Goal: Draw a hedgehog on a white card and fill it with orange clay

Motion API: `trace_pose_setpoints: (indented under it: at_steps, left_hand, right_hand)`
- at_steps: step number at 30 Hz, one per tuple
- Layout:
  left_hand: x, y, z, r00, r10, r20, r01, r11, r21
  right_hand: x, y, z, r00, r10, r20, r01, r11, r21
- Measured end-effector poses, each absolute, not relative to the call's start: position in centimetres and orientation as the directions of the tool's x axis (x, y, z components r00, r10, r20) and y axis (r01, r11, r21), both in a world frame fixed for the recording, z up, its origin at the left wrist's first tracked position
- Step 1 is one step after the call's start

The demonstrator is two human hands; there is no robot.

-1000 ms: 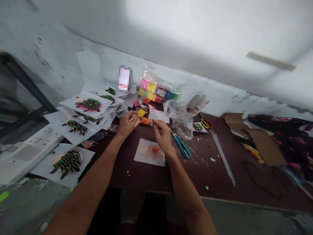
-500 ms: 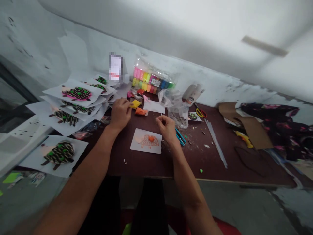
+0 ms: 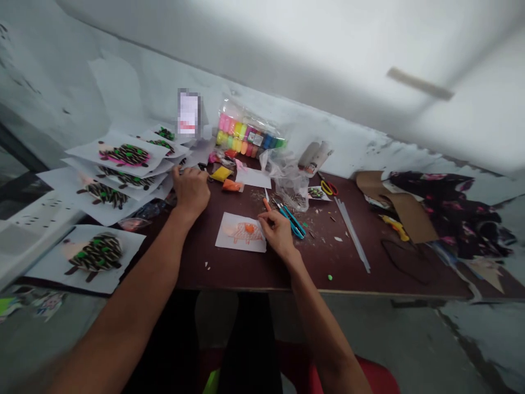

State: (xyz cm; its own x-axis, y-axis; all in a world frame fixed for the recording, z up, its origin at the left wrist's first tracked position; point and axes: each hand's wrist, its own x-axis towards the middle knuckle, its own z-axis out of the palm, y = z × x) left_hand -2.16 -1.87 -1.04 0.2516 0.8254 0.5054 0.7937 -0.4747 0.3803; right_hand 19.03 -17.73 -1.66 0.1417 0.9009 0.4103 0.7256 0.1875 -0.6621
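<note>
My left hand (image 3: 191, 190) is at the right side of the paper stack, palm down. Its fingertips bend out of sight beside a small dark item, so a grip cannot be made out. My right hand (image 3: 277, 230) hovers by the right edge of a small white card (image 3: 223, 241), thumb and fingers pinched together. Whatever they hold is too small to name. On the card is an orange hedgehog drawing with a lump of orange clay (image 3: 249, 228). Just beyond the right hand lie an orange-handled pointed tool (image 3: 267, 204) and a turquoise-handled cutting tool (image 3: 296, 223).
Hedgehog pictures on paper (image 3: 123, 156) are piled at left. Yellow (image 3: 221, 174) and orange clay packets (image 3: 232, 186), a blank card (image 3: 253, 178) and a clay set (image 3: 250, 134) lie behind. Scissors (image 3: 328, 187), clear sticks (image 3: 353, 235) and a yellow glue gun (image 3: 396, 227) are right.
My left hand has moved left, away from the yellow packet to the paper stack. My right hand has come down nearer the card's edge, uncovering the orange-handled tool. The view has shifted slightly.
</note>
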Motion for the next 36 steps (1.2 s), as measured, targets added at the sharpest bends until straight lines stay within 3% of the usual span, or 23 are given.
trace_pose_setpoints:
  at_steps: [2, 5, 8, 12, 16, 23, 36]
  left_hand:
    - [-1.6, -2.4, -0.7, 0.271, 0.806, 0.527, 0.734, -0.527, 0.428]
    - [-0.2, -3.4, -1.3, 0.431, 0.788, 0.439, 0.548, -0.615, 0.567]
    - [0.5, -4.2, -2.7, 0.605, 0.755, 0.251, 0.439, -0.580, 0.686]
    - [0.3, -4.7, -3.6, 0.681, 0.706, 0.195, 0.344, -0.544, 0.765]
    - [-0.2, -5.3, -2.8, 0.745, 0.640, 0.187, 0.338, -0.604, 0.722]
    - [-0.7, -6.8, -2.4, 0.842, 0.537, 0.050, 0.445, -0.744, 0.498]
    - [-0.6, -7.1, -2.2, 0.838, 0.546, 0.006, 0.478, -0.738, 0.476]
  right_hand:
    - [19.0, -18.7, -1.6, 0.094, 0.909, 0.406, 0.754, 0.201, -0.625]
    - [19.0, -19.9, -2.0, -0.009, 0.912, 0.410, 0.807, 0.249, -0.536]
    - [18.9, -20.5, -2.6, -0.085, 0.910, 0.406, 0.869, 0.267, -0.417]
    - [18.4, -20.9, -2.8, -0.138, 0.917, 0.374, 0.933, 0.247, -0.261]
    - [18.0, -21.2, -2.5, -0.152, 0.929, 0.337, 0.952, 0.229, -0.204]
    - [17.4, -21.5, -1.8, -0.147, 0.935, 0.324, 0.957, 0.217, -0.193]
    - [15.3, -21.2, -1.8, -0.162, 0.933, 0.322, 0.977, 0.198, -0.081]
